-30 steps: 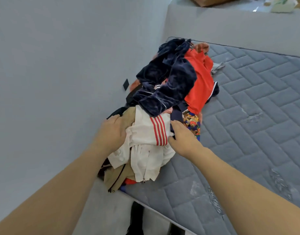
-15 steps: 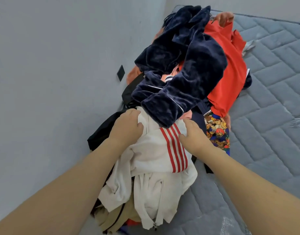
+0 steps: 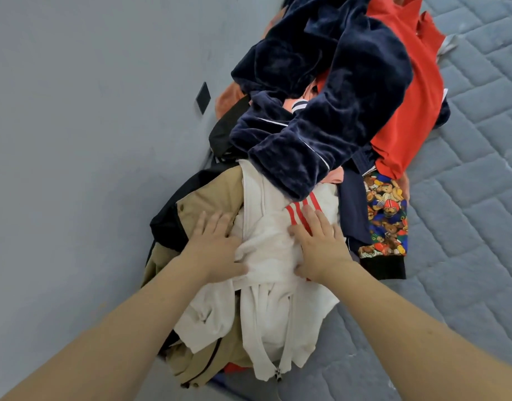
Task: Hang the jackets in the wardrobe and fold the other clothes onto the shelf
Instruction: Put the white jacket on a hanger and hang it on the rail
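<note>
The left hand and right hand lie flat, fingers straight, on the white zip jacket, which drapes toward the person. Left of the left hand shows a tan jacket. Beyond both hands lies a navy velvet garment, all heaped on the mattress.

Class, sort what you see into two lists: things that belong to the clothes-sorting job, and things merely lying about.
Job:
white zip jacket
tan jacket
navy velvet garment
red garment
bear-print garment
left hand
right hand

Lying about:
mattress
black wall patch
</note>
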A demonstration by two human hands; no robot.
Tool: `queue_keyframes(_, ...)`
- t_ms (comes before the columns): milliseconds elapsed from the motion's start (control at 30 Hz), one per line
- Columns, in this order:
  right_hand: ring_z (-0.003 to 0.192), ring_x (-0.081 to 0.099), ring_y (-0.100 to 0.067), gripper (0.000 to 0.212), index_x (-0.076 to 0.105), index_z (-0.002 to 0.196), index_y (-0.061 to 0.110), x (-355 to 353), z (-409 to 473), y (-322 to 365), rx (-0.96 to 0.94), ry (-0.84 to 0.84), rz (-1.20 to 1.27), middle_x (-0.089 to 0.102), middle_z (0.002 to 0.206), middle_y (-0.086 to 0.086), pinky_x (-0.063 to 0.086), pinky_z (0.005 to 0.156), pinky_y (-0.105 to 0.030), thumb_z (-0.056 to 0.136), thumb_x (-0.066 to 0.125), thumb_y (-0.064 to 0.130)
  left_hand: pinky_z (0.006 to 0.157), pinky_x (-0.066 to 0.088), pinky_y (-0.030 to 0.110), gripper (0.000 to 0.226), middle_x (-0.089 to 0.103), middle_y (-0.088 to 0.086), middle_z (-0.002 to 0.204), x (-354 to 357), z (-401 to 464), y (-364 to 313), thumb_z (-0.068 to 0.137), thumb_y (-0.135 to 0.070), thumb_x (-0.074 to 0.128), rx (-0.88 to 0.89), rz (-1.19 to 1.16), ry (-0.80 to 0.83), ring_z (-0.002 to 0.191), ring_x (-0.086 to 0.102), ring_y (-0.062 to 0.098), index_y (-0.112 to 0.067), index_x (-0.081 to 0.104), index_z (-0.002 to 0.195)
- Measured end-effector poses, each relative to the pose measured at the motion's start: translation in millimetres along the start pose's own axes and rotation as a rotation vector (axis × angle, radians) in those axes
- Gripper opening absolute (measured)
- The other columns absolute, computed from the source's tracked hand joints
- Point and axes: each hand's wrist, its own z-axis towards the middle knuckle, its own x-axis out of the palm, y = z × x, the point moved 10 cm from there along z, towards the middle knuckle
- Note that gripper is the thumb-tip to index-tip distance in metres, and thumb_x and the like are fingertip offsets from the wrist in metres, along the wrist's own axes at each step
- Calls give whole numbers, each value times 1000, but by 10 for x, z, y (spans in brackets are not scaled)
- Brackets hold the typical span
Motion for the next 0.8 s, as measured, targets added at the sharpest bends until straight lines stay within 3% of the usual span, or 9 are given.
queue_keyframes(100,148,11,-32,37,54,126,25,-48,-34,-14,-54,-83,24,16,160,-8,17,118,-44,89,57,28,122,2,42,27,41,0,138,-60,-106,-313,90,-43,52,140,-130,-175,133,30,22,-23,68,96)
queue_keyframes(167,117,52,-30,14,60,100,15,-131,-115,-107,-32,-152,249,57,121,-7,42,93,-37,87,55,20,105,38,40,26,57,-5,103,36,-208,-506,84,-37,58,211,-489,-42,100,52,13,-14,61,72)
queue_keyframes(233,74,57,-21,6,51,81,15,-159,-221,-350,91,-177,606,58,79,-1,45,63,-33,86,51,15,67,46,27,25,56,-13,70,186,-358,-704,79,-33,63,209,-851,253,65,54,5,-26,56,56)
queue_keyframes(300,61,48,-15,17,46,73,18,-69,-327,-639,218,-152,891,50,69,1,38,54,-27,88,49,13,55,37,20,29,48,-16,56,218,-397,-760,75,-38,61,185,-964,397,52,46,1,-32,50,49)
queue_keyframes(400,60,39,-16,22,41,67,17,58,-583,-1061,306,-140,1008,42,63,0,31,55,-30,86,47,7,75,47,28,18,67,-2,84,-10,-99,-480,80,-38,62,-19,-1158,88,78,61,11,-20,66,82)
queue_keyframes(467,59,42,-17,20,44,67,15,216,-774,-1302,346,-49,915,47,64,1,30,54,-30,85,45,8,85,50,32,34,64,-3,108,-127,60,-261,85,-36,68,-227,-1285,-224,97,61,13,-20,58,113)
queue_keyframes(533,69,52,-19,15,53,77,17,414,-931,-1487,369,111,694,58,78,-2,35,57,-32,89,44,16,94,47,36,58,56,-3,124,-106,162,-378,87,-30,69,-328,-1339,-316,107,56,17,-16,41,136)
queue_keyframes(667,95,57,-24,26,55,98,19,582,-1198,-1816,434,318,395,60,114,-7,45,77,-36,95,36,36,89,38,32,26,55,5,131,-174,285,-1117,96,-21,44,-211,-987,-225,104,51,24,-16,51,120)
queue_keyframes(800,113,53,-28,73,37,134,18,604,-1427,-2126,585,326,426,49,135,-8,38,83,-40,86,36,73,92,37,25,31,47,-8,142,109,3,-2059,99,-16,39,198,-706,224,123,47,21,-17,61,120)
